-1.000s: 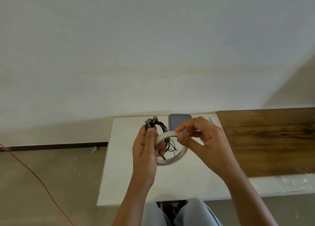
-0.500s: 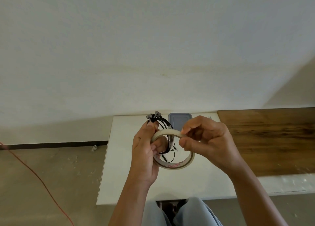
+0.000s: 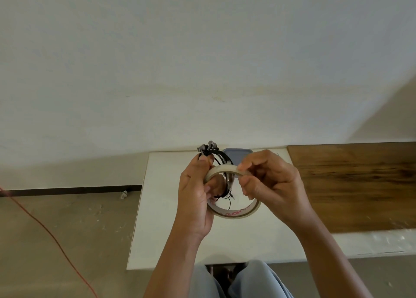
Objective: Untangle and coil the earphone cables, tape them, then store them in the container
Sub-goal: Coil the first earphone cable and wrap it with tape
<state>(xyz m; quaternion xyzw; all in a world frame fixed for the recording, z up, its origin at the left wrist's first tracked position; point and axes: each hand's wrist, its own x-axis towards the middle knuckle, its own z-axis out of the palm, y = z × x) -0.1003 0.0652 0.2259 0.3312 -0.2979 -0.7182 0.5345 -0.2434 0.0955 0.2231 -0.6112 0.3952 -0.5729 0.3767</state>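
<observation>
My left hand [image 3: 195,192] grips a coil of black earphone cable [image 3: 219,159], its grey earbuds sticking up past the fingertips. The same hand also steadies a cream roll of masking tape [image 3: 234,214] held upright above the white table [image 3: 162,219]. My right hand [image 3: 267,180] pinches the top rim of the roll with thumb and forefinger. Loose cable ends hang inside the ring of the roll. Behind my hands, a grey-blue container [image 3: 236,155] lies at the table's far edge, mostly hidden.
A dark wooden board [image 3: 355,185] covers the table's right part. A red cord [image 3: 45,228] runs across the concrete floor at left. My knees in light trousers [image 3: 247,282] show under the near edge. A white wall rises behind the table.
The tape roll has turned more upright and come fully into view. My right hand has shifted its pinch along the top rim. The left hand keeps the coil.
</observation>
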